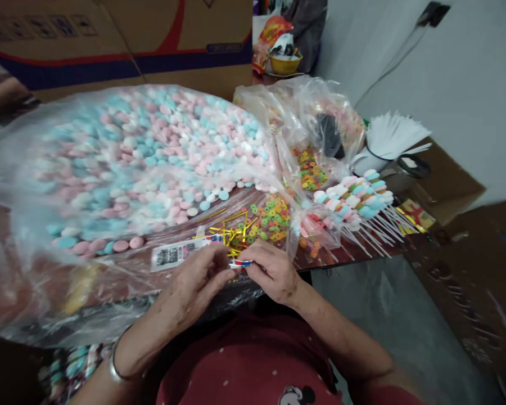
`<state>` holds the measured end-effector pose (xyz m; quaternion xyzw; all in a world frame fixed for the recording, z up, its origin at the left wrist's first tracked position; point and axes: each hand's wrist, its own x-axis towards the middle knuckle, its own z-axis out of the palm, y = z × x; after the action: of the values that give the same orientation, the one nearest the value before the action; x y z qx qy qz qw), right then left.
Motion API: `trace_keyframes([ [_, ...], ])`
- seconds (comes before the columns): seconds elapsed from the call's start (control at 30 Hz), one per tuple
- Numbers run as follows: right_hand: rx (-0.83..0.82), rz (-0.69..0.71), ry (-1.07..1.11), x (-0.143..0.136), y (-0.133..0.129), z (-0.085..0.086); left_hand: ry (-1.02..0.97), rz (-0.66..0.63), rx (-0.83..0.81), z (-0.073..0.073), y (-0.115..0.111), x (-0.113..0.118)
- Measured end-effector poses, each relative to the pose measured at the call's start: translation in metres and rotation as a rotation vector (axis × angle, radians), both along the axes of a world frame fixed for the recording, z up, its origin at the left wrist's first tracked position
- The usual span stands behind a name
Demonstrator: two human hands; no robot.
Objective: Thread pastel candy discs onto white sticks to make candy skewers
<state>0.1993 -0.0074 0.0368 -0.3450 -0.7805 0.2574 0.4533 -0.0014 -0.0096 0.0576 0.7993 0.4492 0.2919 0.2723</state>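
Both my hands meet at the table's front edge around a small packet point(240, 264) with white, red and blue print. My left hand point(194, 281) pinches its left end between thumb and fingers. At its right end, my right hand point(274, 273) grips it with thumb and forefinger. Gold twist ties point(235, 236) lie just behind my fingers. Beside my left hand rests a white printed wrapper point(172, 255). Colourful ring candies point(274, 216) are heaped behind my right hand.
A large clear bag of pink, blue and white candies point(152, 152) covers the left. At right lie candy skewers point(358, 197), near a cup of white sticks point(365, 160). A cardboard box point(122, 45) stands behind. Another person's arm point(4, 93) shows at far left.
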Motion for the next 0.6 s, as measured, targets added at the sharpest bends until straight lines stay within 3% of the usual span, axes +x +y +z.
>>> trace_keyframes([
  [0.07,-0.016,-0.004,-0.002,0.006,-0.003,0.002,-0.027,-0.063,-0.089,0.000,-0.002,0.000],
  [0.2,-0.147,-0.034,0.017,0.012,-0.008,0.004,-0.063,0.035,-0.134,-0.005,-0.006,0.008],
  [0.33,-0.245,-0.017,-0.016,0.012,-0.009,0.005,-0.100,0.026,-0.112,-0.009,-0.007,0.014],
  [0.43,-0.204,-0.035,-0.015,0.013,-0.008,0.004,-0.129,0.023,-0.117,-0.011,-0.009,0.016],
  [0.6,-0.089,-0.133,-0.044,0.012,-0.009,0.001,-0.178,0.041,-0.282,-0.015,-0.013,0.015],
])
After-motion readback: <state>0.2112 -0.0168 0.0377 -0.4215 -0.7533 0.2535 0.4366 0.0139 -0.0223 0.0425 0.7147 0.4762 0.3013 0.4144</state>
